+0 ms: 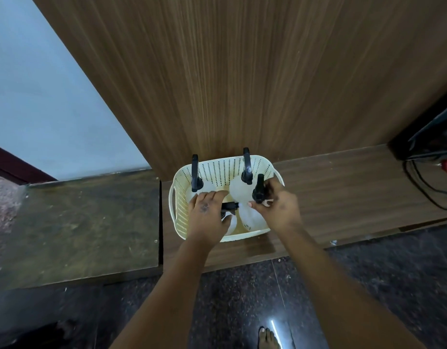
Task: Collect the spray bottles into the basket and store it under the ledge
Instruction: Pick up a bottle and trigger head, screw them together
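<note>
A cream perforated basket point(218, 167) stands on a low wooden ledge point(343, 187) against a tall wood panel. Several white spray bottles with black trigger heads are inside it. One trigger head point(196, 176) stands at the back left and another trigger head point(247, 167) at the back right. My left hand point(207, 212) reaches into the basket's front left and grips a black spray head point(230, 206) of a white bottle. My right hand point(277, 205) holds a bottle's black spray head point(258, 188) at the basket's right side.
A dark stone slab point(79, 222) adjoins the ledge on the left. Black cables and a dark device point(433, 152) sit at the ledge's far right. Dark speckled floor point(242, 298) lies in front, with my bare foot point(267, 338) on it.
</note>
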